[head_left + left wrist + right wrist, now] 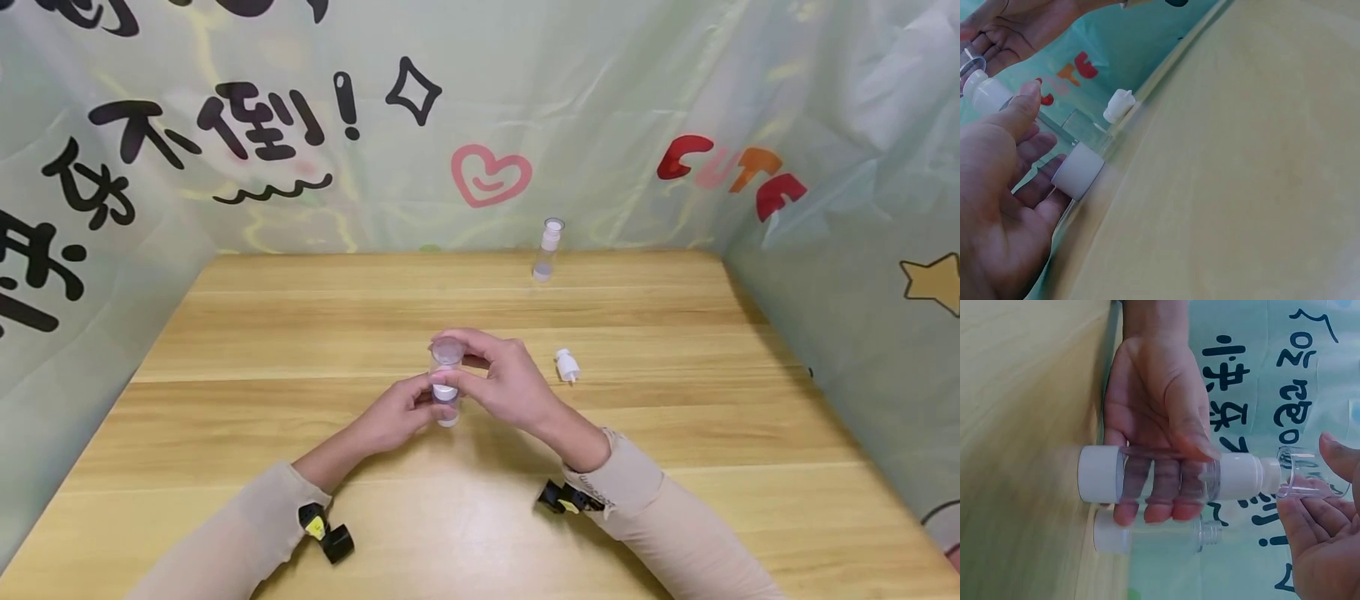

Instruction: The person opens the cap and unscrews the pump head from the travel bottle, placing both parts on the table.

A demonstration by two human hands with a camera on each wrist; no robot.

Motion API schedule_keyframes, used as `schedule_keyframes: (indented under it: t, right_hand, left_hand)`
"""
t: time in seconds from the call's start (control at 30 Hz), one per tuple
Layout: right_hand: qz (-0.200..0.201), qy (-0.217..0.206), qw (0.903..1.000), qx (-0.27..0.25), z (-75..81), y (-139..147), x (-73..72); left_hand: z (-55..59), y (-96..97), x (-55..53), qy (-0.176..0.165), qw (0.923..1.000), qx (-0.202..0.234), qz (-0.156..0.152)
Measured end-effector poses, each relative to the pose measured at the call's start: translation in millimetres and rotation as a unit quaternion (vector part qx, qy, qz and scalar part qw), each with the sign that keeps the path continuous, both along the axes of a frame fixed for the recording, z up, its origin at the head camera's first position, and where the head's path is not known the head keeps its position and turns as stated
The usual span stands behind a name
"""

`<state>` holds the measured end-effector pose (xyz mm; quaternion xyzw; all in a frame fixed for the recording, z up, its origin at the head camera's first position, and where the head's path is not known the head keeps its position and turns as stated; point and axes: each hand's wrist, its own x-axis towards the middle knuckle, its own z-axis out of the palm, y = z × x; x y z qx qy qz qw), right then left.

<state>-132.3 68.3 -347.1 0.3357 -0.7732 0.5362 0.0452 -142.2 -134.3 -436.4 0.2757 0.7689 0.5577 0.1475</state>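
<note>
My left hand (393, 417) grips a clear pump bottle (1099, 475) with a white base and white pump collar; its fingers wrap the body. The bottle stands upright close to the tabletop. Above it, my right hand (513, 387) pinches a clear cap (447, 350) between thumb and fingers. In the right wrist view, the cap's open end (1286, 472) surrounds the tip of the white pump nozzle. Whether it touches the collar, I cannot tell. Just beyond the held bottle is another clear bottle (1112, 534) with a bare threaded neck, hidden behind the hands in the head view.
A loose white pump head (567, 365) lies on the wooden table (300, 333) to the right of my hands. Near the back edge stands a capped clear bottle (546, 254). A printed cloth (600, 100) hangs around the table's back and sides.
</note>
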Motion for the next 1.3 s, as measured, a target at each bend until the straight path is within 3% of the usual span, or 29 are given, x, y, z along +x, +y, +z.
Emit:
schedule_keyframes:
  t: [0.27, 0.57, 1.3]
  right_hand:
    - [0.013, -0.031, 0.9994, -0.002, 2.9, 13, -4.1]
    - [-0.019, -0.038, 0.999, 0.013, 6.2, 30, -4.7]
    - [-0.043, -0.064, 0.994, 0.077, -5.9, 63, -1.1]
  left_hand:
    - [-0.9, -0.3, -3.7, -0.004, 0.9999, 0.014, -0.009]
    - [-2.2, -0.8, -4.4, -0.017, 0.9994, 0.024, -0.016]
    - [-3.4, -0.4, -3.7, -0.008, 0.9997, 0.02, -0.012]
